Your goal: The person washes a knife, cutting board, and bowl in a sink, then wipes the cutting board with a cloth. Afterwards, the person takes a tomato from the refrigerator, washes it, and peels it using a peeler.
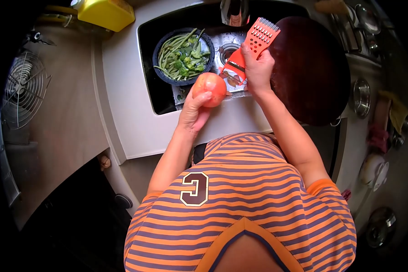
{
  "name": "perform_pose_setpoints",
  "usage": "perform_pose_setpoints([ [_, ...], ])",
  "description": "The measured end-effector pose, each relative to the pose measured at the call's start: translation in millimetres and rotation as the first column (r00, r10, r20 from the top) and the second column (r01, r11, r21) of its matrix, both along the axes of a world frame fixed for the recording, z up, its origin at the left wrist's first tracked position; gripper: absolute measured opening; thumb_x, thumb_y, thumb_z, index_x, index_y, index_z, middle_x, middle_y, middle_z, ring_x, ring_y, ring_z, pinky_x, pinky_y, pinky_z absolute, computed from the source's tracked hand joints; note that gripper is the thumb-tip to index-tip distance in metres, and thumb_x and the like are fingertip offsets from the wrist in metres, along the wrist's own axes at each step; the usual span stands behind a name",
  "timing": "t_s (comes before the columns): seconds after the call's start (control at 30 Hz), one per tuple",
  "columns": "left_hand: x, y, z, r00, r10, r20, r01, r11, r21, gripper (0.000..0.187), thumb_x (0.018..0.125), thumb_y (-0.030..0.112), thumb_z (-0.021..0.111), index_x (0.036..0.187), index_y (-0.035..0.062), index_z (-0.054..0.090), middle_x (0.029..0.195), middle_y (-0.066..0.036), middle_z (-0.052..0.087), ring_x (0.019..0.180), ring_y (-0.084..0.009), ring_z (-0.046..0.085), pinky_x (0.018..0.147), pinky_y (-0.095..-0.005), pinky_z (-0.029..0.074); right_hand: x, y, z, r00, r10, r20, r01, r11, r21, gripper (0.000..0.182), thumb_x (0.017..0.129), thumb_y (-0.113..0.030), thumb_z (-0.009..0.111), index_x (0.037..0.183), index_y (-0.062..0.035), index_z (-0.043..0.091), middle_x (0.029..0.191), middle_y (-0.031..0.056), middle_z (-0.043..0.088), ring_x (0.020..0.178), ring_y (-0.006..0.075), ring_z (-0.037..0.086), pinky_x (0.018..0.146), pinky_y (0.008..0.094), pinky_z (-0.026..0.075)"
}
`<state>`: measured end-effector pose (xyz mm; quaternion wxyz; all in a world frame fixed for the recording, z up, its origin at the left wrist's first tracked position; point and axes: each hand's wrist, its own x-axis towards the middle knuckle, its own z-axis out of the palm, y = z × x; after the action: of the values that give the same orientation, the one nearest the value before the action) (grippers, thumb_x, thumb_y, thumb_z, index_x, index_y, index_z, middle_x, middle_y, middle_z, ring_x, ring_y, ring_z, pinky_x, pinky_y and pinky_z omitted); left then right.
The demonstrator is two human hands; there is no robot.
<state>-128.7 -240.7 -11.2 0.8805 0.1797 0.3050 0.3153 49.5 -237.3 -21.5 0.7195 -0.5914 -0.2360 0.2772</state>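
My left hand [196,109] is wrapped round a smooth, round, orange-red fruit or vegetable [210,89] at the sink's front edge. Beside it on the right, my right hand [258,68] grips a flat red grater-peeler [264,35], its toothed end pointing up and its blade end down toward the round item. The two held things are close together but apart. Behind my left hand, a dark round bowl [157,68] in the sink holds green beans and broccoli [186,56]. Small peel-like pieces lie near the drain [229,52], partly hidden by the tool.
A large dark round board or lid [308,72] covers the sink's right side. The faucet [235,12] stands at the back. A yellow container [106,14] is at the back left, and a wire rack [27,88] lies far left. Metal dishes [361,97] sit at right.
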Motion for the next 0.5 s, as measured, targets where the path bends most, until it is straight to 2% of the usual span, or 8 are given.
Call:
perform_pose_setpoints([
  [0.07,12,-2,6,1.0,-0.026,0.011,0.026,1.0,0.018,0.064,0.065,0.011,0.073,0.12,0.0043,0.042,0.111,-0.008,0.053,0.103,-0.0203,0.052,0.094,-0.0343,0.042,-9,-3,12,0.962,0.02,-0.271,-0.016,1.0,0.018,0.017,0.084,-0.015,0.064,0.085,0.0005,0.057,0.077,0.0015,0.061,0.064,0.0077,0.055,0.058,0.0237,0.046],
  [0.1,17,-4,5,0.999,-0.038,0.005,0.038,0.999,0.027,0.063,0.065,0.011,0.073,0.119,0.004,0.042,0.11,-0.008,0.053,0.103,-0.0202,0.052,0.094,-0.0344,0.042,-14,-6,14,0.96,0.026,-0.278,-0.036,0.999,-0.032,0.018,0.083,-0.015,0.064,0.087,0.0003,0.057,0.079,0.0018,0.061,0.064,0.0077,0.054,0.059,0.0241,0.046],
  [0.13,20,-5,2,0.999,-0.049,-0.002,0.049,0.998,0.035,0.062,0.065,0.011,0.073,0.118,0.0037,0.042,0.11,-0.008,0.053,0.103,-0.0201,0.052,0.094,-0.0345,0.042,-23,-7,17,0.945,0.021,-0.326,-0.023,1.0,-0.001,0.019,0.083,-0.016,0.065,0.087,0.0006,0.057,0.08,0.0017,0.061,0.065,0.0075,0.055,0.06,0.024,0.046],
  [0.2,21,-4,-2,0.998,-0.06,-0.014,0.061,0.997,0.055,0.062,0.064,0.011,0.073,0.117,0.0037,0.042,0.11,-0.008,0.052,0.103,-0.0203,0.052,0.094,-0.0349,0.042,-31,-8,16,0.96,-0.003,-0.281,-0.005,1.0,-0.026,0.018,0.083,-0.015,0.065,0.086,0.0011,0.058,0.08,0.0018,0.061,0.066,0.0076,0.055,0.061,0.0241,0.046],
  [0.3,16,-6,-3,0.998,-0.07,-0.011,0.07,0.996,0.048,0.063,0.061,0.011,0.073,0.116,0.0037,0.043,0.111,-0.009,0.052,0.103,-0.0209,0.052,0.093,-0.035,0.042,-25,-7,13,0.926,0.052,-0.374,-0.094,0.991,-0.095,0.015,0.084,-0.014,0.063,0.086,-0.0009,0.056,0.08,0.0037,0.061,0.066,0.0093,0.057,0.06,0.0242,0.047],
  [0.4,0,-7,-1,0.993,-0.121,0.008,0.12,0.99,0.077,0.068,0.057,0.013,0.072,0.118,0.0032,0.042,0.11,-0.009,0.052,0.104,-0.0215,0.052,0.092,-0.0349,0.043,4,1,-30,0.994,0.007,-0.107,-0.029,0.979,-0.202,0.015,0.084,-0.013,0.063,0.086,0.0003,0.056,0.08,0.0043,0.061,0.067,0.0087,0.057,0.06,0.0244,0.048],
  [0.43,-4,-9,6,0.991,-0.129,0.028,0.125,0.987,0.098,0.069,0.057,0.014,0.072,0.118,0.003,0.042,0.11,-0.01,0.052,0.104,-0.0216,0.052,0.092,-0.0349,0.043,15,-5,-34,0.986,0.057,0.155,-0.01,0.956,-0.293,0.017,0.083,-0.013,0.063,0.087,0.0015,0.056,0.08,0.0051,0.062,0.068,0.0086,0.057,0.061,0.025,0.048],
  [0.5,-7,-6,11,0.992,-0.126,0.02,0.122,0.983,0.134,0.07,0.057,0.016,0.072,0.119,0.0029,0.042,0.109,-0.011,0.053,0.101,-0.0223,0.054,0.091,-0.0357,0.043,14,-5,-31,0.978,0.029,0.206,0.015,0.978,-0.208,0.019,0.081,-0.013,0.065,0.086,0.0033,0.057,0.08,0.0073,0.063,0.068,0.0109,0.058,0.061,0.0264,0.048],
])
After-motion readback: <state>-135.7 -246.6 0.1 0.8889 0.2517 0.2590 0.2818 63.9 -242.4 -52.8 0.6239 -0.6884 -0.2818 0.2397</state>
